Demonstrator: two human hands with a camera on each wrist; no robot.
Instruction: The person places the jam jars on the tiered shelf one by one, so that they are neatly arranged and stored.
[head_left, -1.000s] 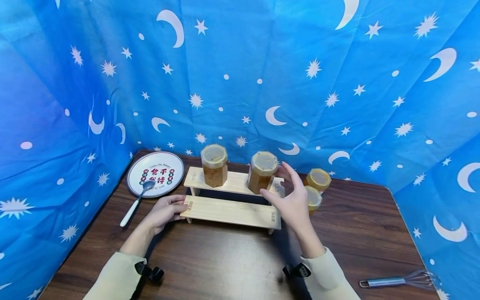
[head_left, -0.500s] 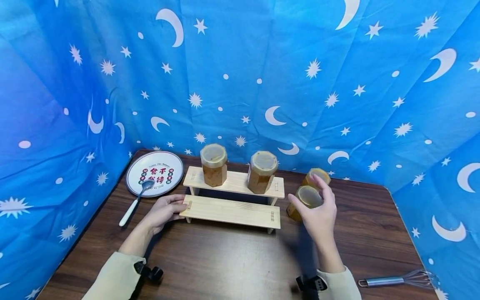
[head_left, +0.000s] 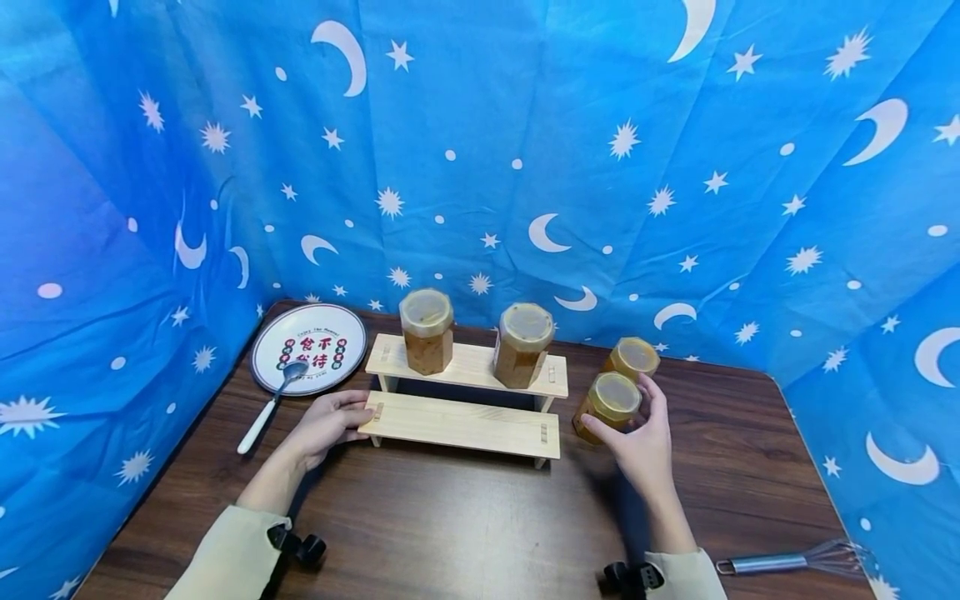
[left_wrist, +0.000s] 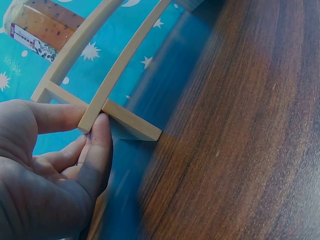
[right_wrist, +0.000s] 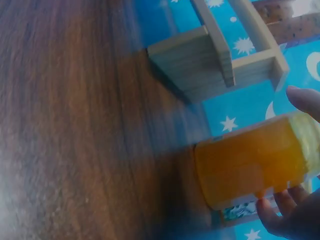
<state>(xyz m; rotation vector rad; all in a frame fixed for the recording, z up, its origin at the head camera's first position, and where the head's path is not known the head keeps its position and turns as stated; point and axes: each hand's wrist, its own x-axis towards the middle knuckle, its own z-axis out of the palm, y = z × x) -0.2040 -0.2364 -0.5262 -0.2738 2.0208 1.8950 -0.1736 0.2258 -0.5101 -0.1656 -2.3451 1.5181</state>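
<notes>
1. Right hand: fingers and thumb are curled around the near jar, which stands upright on the table. The right wrist view shows fingertips against the jar's upper part.
2. Near jar: located just off the right end of the wooden rack, at about 3 o'clock from it. A second jar stands just behind it, at about 1 o'clock; whether the two touch cannot be told.
3. Left hand: it pinches the left end of the rack's lower shelf. The left wrist view shows the thumb pressed against the shelf edge, with the other fingers curled under it.
4. Upper shelf of the rack: it carries two upright jars, one on the left and one on the right, well apart from each other.
5. Plate: at 10 o'clock from the rack, with a spoon resting bowl-first on its rim.
6. Whisk: lies at the table's near right edge, at 4 o'clock from the right hand.
</notes>
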